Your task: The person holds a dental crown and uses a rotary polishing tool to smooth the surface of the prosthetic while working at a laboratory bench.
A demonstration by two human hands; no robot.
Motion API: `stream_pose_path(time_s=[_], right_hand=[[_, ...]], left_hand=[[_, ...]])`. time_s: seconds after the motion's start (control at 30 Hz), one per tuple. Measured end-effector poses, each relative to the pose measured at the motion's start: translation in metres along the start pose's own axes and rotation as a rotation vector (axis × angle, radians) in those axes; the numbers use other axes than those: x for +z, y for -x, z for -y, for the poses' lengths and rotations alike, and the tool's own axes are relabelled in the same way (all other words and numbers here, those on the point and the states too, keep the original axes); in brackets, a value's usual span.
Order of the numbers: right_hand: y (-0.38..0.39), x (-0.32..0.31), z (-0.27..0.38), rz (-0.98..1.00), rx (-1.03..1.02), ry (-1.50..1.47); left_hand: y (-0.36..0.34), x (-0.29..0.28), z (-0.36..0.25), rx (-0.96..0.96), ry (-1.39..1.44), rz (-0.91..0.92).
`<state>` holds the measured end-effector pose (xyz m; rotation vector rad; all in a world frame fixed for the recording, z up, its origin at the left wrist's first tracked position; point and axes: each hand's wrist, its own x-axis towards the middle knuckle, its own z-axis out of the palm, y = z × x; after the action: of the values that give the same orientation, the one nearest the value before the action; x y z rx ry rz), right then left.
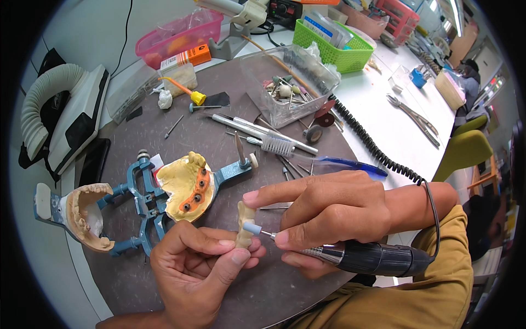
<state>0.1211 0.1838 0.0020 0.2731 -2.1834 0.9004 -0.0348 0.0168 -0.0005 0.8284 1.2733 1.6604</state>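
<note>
Between the thumb and fingers of my left hand is a tooth-coloured dental bridge. My right hand grips a black and silver dental handpiece, whose pale blue grinding tip meets the bridge's side. One right fingertip rests at the bridge's upper end. Beyond my left hand stands an opened blue articulator. It carries a yellow plaster dental model with an orange-red gum section and several dark implant posts, and a beige plaster model on its left half.
Past my hands lie metal instruments, a small brush and a blue-handled tool. A clear box holds burs. A coiled black cord runs to the handpiece. A white suction hose stands left, pliers right.
</note>
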Motion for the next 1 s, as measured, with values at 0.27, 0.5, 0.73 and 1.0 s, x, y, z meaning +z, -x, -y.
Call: stream_pose_path(time_s=[0.27,0.5,0.73,1.0], right_hand=[[-0.0013,0.0016,-0.0007,0.003,0.006,0.012],[-0.0007,-0.0018,-0.0010,0.036,0.004,0.038],[-0.0017,-0.0042,0.0032,0.051,0.048,0.021],[0.0000,-0.0029,0.0017,0.046,0.049,0.043]], left_hand=[[0.0009,0.0004,0.0005,0.008,0.001,-0.014],[0.0007,0.0014,-0.0001,-0.001,0.005,-0.006],[0.0000,0.0018,-0.0012,-0.001,-0.006,0.001],[0.0001,0.0023,-0.0020,-0.011,-0.012,-0.003]])
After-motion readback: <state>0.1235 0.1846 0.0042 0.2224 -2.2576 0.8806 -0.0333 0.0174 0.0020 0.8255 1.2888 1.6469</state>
